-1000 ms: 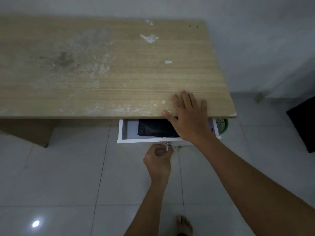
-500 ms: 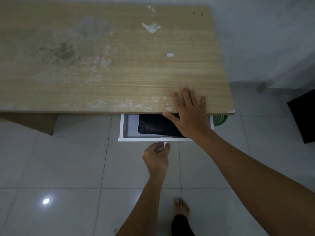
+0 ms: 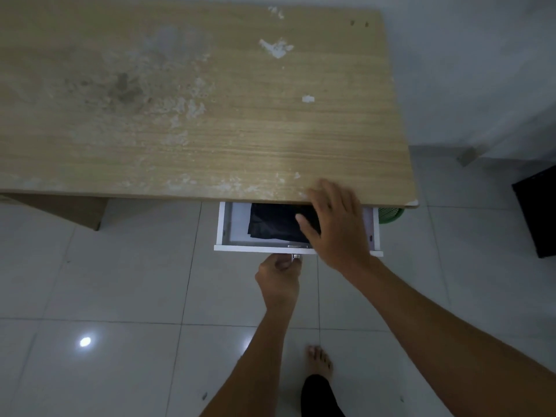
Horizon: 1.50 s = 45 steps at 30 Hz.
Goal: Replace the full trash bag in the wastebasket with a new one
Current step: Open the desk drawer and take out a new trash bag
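left hand [image 3: 278, 275]: fingers closed on drawer knob [image 3: 296, 256] | right hand [image 3: 335, 225]: fingers open, over folded black bags [image 3: 275, 222] | drawer [image 3: 224, 227]: open under desk [image 3: 210, 115]

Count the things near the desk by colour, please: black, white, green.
Black: 2, bags in the drawer and a dark box on the floor
White: 1, drawer
Green: 1, basket
Total: 4
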{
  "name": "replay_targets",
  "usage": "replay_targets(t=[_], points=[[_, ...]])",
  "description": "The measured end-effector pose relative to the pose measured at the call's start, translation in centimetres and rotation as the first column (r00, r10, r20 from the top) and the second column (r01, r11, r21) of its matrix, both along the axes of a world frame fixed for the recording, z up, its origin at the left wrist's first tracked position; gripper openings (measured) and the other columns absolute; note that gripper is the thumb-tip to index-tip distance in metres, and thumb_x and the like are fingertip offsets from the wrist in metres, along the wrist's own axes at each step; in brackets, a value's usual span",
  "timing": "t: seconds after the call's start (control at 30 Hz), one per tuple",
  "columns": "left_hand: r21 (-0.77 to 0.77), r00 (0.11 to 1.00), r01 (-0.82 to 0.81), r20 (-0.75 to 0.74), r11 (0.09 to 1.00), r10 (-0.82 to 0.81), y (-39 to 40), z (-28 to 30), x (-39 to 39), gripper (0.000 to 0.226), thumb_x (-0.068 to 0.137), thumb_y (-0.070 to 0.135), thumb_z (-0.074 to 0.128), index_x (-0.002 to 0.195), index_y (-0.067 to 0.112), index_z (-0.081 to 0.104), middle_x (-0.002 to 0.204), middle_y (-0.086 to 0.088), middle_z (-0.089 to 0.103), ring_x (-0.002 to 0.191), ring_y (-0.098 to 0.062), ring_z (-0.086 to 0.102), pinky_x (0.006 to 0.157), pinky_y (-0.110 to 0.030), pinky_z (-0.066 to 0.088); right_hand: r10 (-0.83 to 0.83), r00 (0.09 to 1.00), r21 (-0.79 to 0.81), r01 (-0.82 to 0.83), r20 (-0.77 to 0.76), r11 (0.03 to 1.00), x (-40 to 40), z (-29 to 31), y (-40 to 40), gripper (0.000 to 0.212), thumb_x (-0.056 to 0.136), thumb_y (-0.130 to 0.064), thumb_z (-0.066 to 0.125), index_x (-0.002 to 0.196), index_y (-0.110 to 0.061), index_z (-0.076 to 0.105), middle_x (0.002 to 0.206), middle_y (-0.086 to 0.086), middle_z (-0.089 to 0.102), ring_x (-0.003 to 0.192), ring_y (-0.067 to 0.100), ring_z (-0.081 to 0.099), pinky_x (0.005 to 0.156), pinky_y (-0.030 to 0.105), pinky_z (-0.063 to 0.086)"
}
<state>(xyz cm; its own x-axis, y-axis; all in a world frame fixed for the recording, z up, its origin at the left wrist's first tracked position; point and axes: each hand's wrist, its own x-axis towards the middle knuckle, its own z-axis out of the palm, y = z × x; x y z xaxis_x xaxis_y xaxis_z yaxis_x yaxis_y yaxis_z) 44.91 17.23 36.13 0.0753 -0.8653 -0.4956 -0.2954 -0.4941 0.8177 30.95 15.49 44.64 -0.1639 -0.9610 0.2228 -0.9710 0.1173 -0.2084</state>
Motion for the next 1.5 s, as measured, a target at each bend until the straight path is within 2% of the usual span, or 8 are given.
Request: replay_targets(t=[0.27, 0.47, 0.63, 0.87, 1.13, 1.23, 1.37, 1.5], points=[[-0.016, 0.998, 0.018, 0.06, 1.0, -0.017, 0.2, 0.0, -0.2, 0.002, 0.083, 0.011, 0.08, 0.082, 0.011, 0.077, 0.073, 0.001, 0.077, 0.071, -0.018, 0.075, 0.077, -0.043, 0.065, -0.003, 0.989, -0.111, 0.019, 0.148, 0.994, 3.0, -1.4, 0.7, 0.02, 0.095, -0.015, 0.063, 0.109, -0.003, 0.072, 0.115, 0.013, 0.06, 0.082, 0.023, 0.064, 0.068, 0.033, 0.056], [-0.028, 0.996, 0.035, 0.079, 0.999, -0.033, 0.2, -0.1, 0.0, 0.005, 0.083, 0.012, 0.077, 0.079, 0.01, 0.076, 0.071, 0.0, 0.076, 0.069, -0.017, 0.073, 0.074, -0.039, 0.064, -0.233, 0.952, 0.392, 0.14, 0.199, 0.909, 2.6, -2.2, -0.4, 0.046, 0.094, -0.04, 0.065, 0.136, -0.018, 0.065, 0.152, 0.006, 0.052, 0.136, 0.031, 0.05, 0.113, 0.047, 0.041], [0.004, 0.996, 0.004, 0.085, 1.0, -0.004, 0.6, -0.6, 0.5, 0.005, 0.082, 0.011, 0.079, 0.078, 0.011, 0.075, 0.071, 0.0, 0.076, 0.07, -0.019, 0.074, 0.074, -0.036, 0.064, -0.185, 0.956, 0.548, 0.031, 0.228, 0.836, 1.5, -1.7, -1.9, 0.069, 0.084, -0.046, 0.079, 0.146, -0.025, 0.056, 0.154, 0.003, 0.048, 0.14, 0.029, 0.046, 0.112, 0.048, 0.043], [0.064, 0.994, 0.018, 0.104, 0.998, -0.025, 1.7, -1.2, 0.9, 0.008, 0.08, 0.006, 0.077, 0.074, 0.003, 0.074, 0.07, -0.005, 0.075, 0.069, -0.023, 0.073, 0.064, -0.028, 0.058, 0.009, 0.998, 0.476, -0.036, 0.058, 0.879, 1.7, -3.0, -1.0, 0.027, 0.095, -0.021, 0.066, 0.12, -0.02, 0.073, 0.129, 0.004, 0.06, 0.122, 0.027, 0.053, 0.099, 0.043, 0.048], [0.064, 0.995, -0.013, 0.1, 0.998, 0.007, 2.0, -0.7, 0.5, 0.017, 0.078, 0.002, 0.077, 0.064, 0.002, 0.066, 0.062, -0.004, 0.069, 0.053, -0.008, 0.054, 0.05, -0.009, 0.043, 0.025, 0.987, 0.241, -0.064, 0.161, 0.969, 1.4, -2.0, 0.9, 0.008, 0.087, -0.02, 0.063, 0.089, -0.012, 0.065, 0.079, 0.004, 0.066, 0.075, 0.027, 0.065, 0.06, 0.029, 0.039], [0.063, 0.997, -0.006, 0.081, 0.998, 0.001, 1.9, -0.6, 0.1, 0.017, 0.078, 0.004, 0.079, 0.066, 0.004, 0.068, 0.064, -0.002, 0.071, 0.055, -0.01, 0.058, 0.058, -0.022, 0.049, 0.02, 0.973, 0.324, -0.095, 0.228, 0.941, 1.1, -2.1, 1.4, 0.024, 0.084, -0.033, 0.064, 0.098, -0.015, 0.071, 0.097, 0.0, 0.07, 0.091, 0.024, 0.066, 0.078, 0.034, 0.049], [0.044, 0.999, -0.003, 0.032, 0.999, 0.002, 1.9, -0.8, -0.1, 0.014, 0.079, 0.001, 0.079, 0.067, 0.005, 0.071, 0.066, -0.002, 0.074, 0.063, -0.016, 0.07, 0.065, -0.029, 0.06, -0.388, 0.822, 0.37, 0.236, 0.418, 0.898, 0.6, -2.2, 1.6, 0.043, 0.092, -0.043, 0.06, 0.122, -0.012, 0.068, 0.132, 0.005, 0.06, 0.119, 0.025, 0.057, 0.097, 0.041, 0.05], [0.052, 0.999, -0.036, 0.01, 0.998, 0.036, 1.9, -1.0, -0.2, 0.009, 0.08, 0.0, 0.081, 0.074, 0.003, 0.075, 0.071, -0.007, 0.077, 0.074, -0.025, 0.077, 0.075, -0.037, 0.065, -0.557, 0.796, 0.468, 0.409, 0.237, 0.783, 0.4, -2.6, 1.0, 0.057, 0.096, -0.036, 0.062, 0.141, -0.006, 0.046, 0.142, 0.02, 0.047, 0.13, 0.038, 0.047, 0.098, 0.046, 0.047]])
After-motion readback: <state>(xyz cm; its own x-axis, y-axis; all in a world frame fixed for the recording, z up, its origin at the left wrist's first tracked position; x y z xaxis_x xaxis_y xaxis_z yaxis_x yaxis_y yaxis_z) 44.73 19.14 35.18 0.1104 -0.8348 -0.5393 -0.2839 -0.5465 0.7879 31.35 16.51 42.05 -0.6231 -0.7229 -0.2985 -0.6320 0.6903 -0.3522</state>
